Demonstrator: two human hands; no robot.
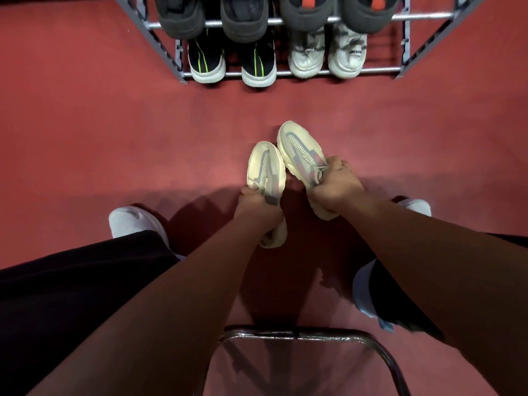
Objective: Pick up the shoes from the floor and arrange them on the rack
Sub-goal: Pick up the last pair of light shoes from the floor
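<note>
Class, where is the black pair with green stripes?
Head view, top centre: black pair on the rack's lower tier, left of the white pair.

Arms outstretched; left grip (253,200) clasps left shoe (265,167), right grip (335,187) right shoe (300,147)

1. A red floor (85,124) is seen, and a grey metal rack (357,71) is stood on it at the far side.
2. The lower tier is filled by a black pair with green stripes (207,62) on the left and an off-white pair (306,57) on the right.
3. The upper tier is occupied by four dark shoes (243,21), two marked with orange.
4. Nearer, a dark metal frame (300,334) is set on the floor.
</note>
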